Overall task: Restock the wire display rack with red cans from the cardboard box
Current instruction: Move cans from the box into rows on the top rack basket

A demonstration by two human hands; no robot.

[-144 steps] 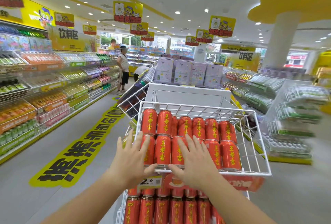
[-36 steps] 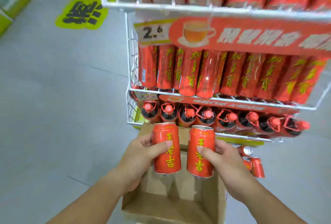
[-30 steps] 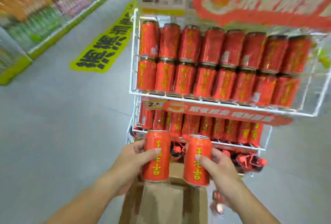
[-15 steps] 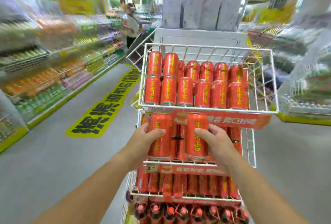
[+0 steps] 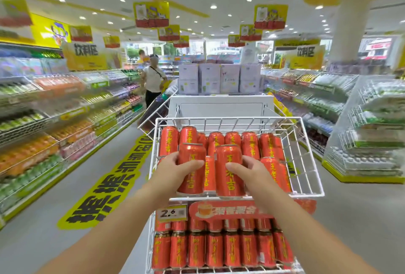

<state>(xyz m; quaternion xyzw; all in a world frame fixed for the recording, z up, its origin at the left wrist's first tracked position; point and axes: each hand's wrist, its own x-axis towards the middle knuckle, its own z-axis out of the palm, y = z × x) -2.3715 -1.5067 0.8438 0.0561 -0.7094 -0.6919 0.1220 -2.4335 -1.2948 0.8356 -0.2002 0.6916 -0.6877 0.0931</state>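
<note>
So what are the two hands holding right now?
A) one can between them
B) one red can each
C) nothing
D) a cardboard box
B: the left hand grips one red can and the right hand grips a second red can, at the top wire basket.

The left hand (image 5: 173, 169) gripped an upright red can (image 5: 191, 168), and the right hand (image 5: 252, 172) gripped a second can (image 5: 230, 170) just beside it, both at the front of the wire rack's top basket (image 5: 228, 118). Rows of matching cans (image 5: 249, 144) stood behind them. A price tag (image 5: 172, 212) hung below the front rim, above a lower shelf of cans (image 5: 219, 249). A person (image 5: 153, 81) stood down the aisle.
</note>
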